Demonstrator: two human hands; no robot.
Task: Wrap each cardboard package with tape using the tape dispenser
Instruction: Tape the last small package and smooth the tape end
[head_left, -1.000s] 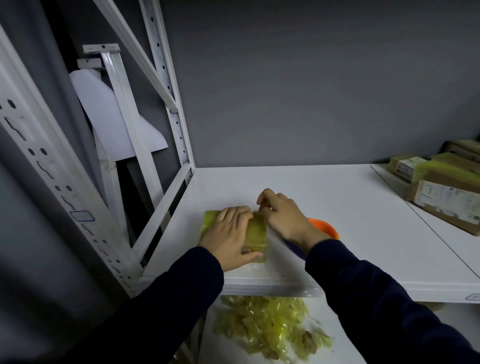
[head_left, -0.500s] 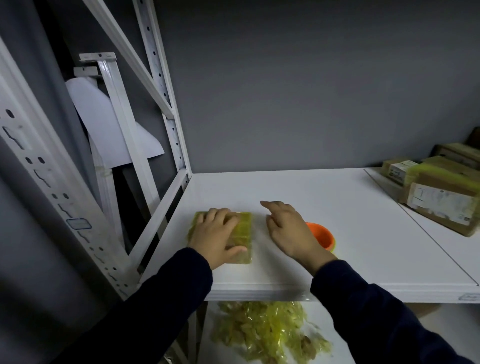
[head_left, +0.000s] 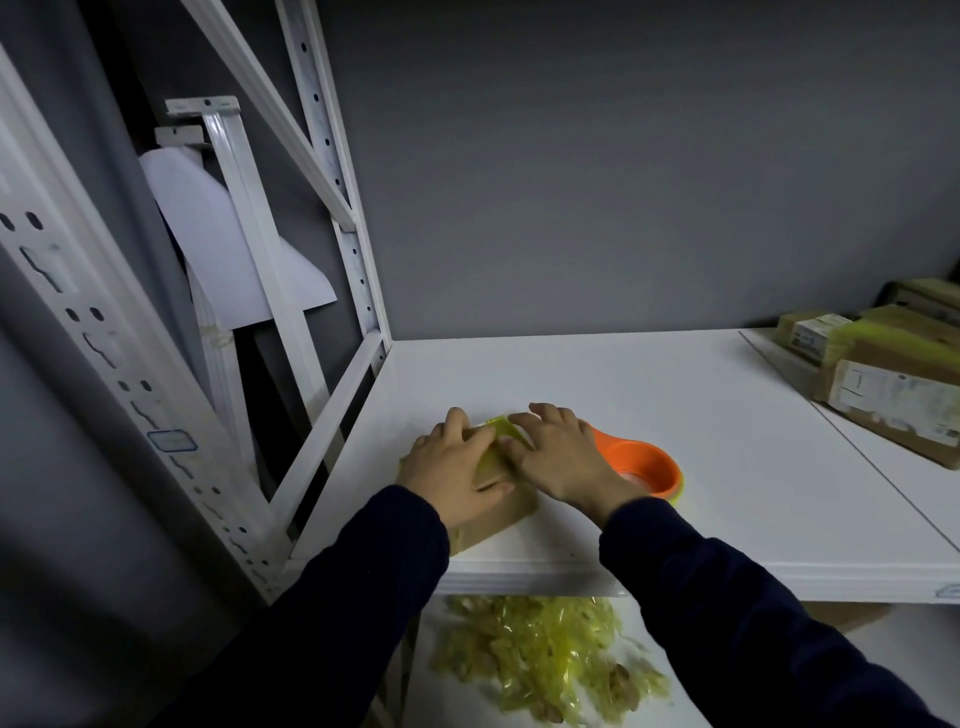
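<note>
A small cardboard package (head_left: 498, 519), partly covered with yellow tape, lies on the white shelf (head_left: 675, 415) near its front left corner. My left hand (head_left: 452, 467) lies flat on top of the package, fingers spread over the tape. My right hand (head_left: 561, 457) presses flat on the package's right side, fingertips meeting the left hand on the yellow tape. The orange tape dispenser (head_left: 644, 467) with a yellow roll sits on the shelf just right of my right hand, untouched.
Several taped cardboard packages (head_left: 893, 379) are stacked at the shelf's right end. A heap of crumpled yellow tape scraps (head_left: 545, 660) lies on the lower level. White perforated rack posts (head_left: 332, 218) stand to the left, a grey wall behind.
My right hand moved left from the shelf onto the package and now meets my left hand. The package shows more bare cardboard at its near end than before.
</note>
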